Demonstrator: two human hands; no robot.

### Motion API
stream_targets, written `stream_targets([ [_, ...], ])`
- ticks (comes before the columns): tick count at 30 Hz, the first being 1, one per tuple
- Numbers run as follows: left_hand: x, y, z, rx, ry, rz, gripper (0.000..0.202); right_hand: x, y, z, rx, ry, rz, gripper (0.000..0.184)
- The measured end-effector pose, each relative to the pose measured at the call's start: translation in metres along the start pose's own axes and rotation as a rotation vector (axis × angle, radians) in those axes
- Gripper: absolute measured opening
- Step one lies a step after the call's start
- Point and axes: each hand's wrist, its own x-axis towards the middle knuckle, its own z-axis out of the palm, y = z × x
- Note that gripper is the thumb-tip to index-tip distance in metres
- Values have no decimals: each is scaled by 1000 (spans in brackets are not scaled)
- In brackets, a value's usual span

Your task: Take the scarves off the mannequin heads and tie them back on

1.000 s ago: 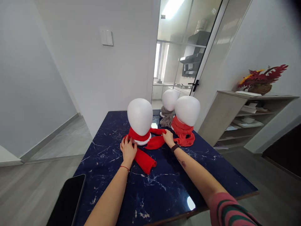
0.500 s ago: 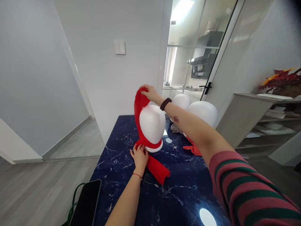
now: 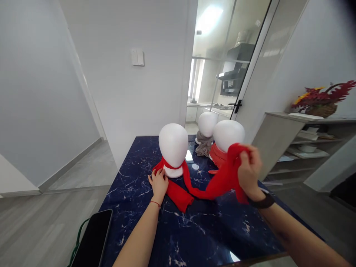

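Observation:
A white mannequin head [image 3: 173, 144] stands upright on the dark blue marbled table [image 3: 183, 233]. Around the back of its neck passes a red scarf [image 3: 219, 185], with one end lying on the tabletop in front of the base. My left hand [image 3: 159, 182] holds the scarf down at the left of the neck, fingertips bent over the cloth. Off to the right, my right hand [image 3: 250, 170] is closed on the scarf's other end, in the air above the table. From there the cloth sags and runs back to the right side of the neck.
Behind on the right stand a mannequin head with a coral-red scarf [image 3: 218, 155] and another with a grey-brown scarf [image 3: 204, 144]. A phone [image 3: 93, 237] with a green cord lies at the table's left edge. A shelf unit [image 3: 286, 129] stands further right.
My right hand has come from above and behind the mannequin head down to the right, drawing the scarf's end round the neck. My left hand stays at the neck. The view has shifted slightly.

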Motion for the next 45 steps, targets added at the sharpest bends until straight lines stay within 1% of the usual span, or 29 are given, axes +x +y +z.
stream_targets([
  [2,1,0,0,10,-3,5,38,-27,23,-9,-83,-290,37,26],
  [4,1,0,1,13,-3,9,38,-58,45,-11,-133,-546,60,30],
  [5,1,-1,1,12,-4,12,38,-72,56,-10,-154,-640,60,34],
  [7,1,-1,1,5,-9,21,38,-97,75,-7,-207,-769,43,43],
  [8,1,-1,1,1,-10,23,38,-107,83,-5,-240,-801,34,47],
  [10,1,0,1,-1,-10,21,39,-120,97,-2,-310,-821,20,50],
  [12,1,0,1,-1,-5,15,39,-125,104,0,-362,-811,3,44],
  [14,1,0,1,-3,-4,12,39,-123,108,3,-391,-828,-12,33],
  [16,2,-1,2,-9,-8,10,39,-117,109,7,-426,-881,-11,23],
  [19,3,-3,3,-18,-16,17,40,-105,108,16,-461,-953,16,13],
  [22,4,-4,4,-18,-14,27,41,-95,106,25,-400,-967,139,7],
  [24,3,-4,3,-17,-9,26,41,-90,105,31,-358,-964,238,12],
  [26,3,-2,3,-20,-7,22,40,-82,104,38,-329,-971,304,18],
  [28,2,-1,2,-23,-6,16,40,-66,103,51,-302,-965,354,19],
  [29,1,0,1,-22,-6,13,40,-54,102,61,-285,-948,381,16],
  [30,1,0,1,-19,-7,10,40,-40,100,73,-270,-920,403,13],
  [32,1,1,0,-13,-14,7,40,-6,91,103,-237,-838,428,5],
  [34,1,1,0,-9,-28,4,41,32,76,141,-185,-752,419,8],
  [37,2,0,0,7,-35,-3,41,80,38,201,-83,-677,361,16],
  [38,2,0,1,16,-31,-4,41,90,22,218,-15,-663,323,18],
  [40,2,0,2,35,-19,-5,40,100,-13,245,233,-670,237,19],
  [41,2,0,2,42,-14,-8,40,100,-31,253,373,-677,210,19],
  [42,2,0,2,45,-13,-9,40,96,-49,256,521,-679,202,18],
  [43,2,0,2,45,-15,-11,40,90,-65,253,662,-680,218,17],
  [44,2,0,2,45,-19,-12,40,83,-80,246,794,-681,257,16],
  [45,2,0,2,44,-25,-15,40,74,-91,234,910,-686,315,15],
])
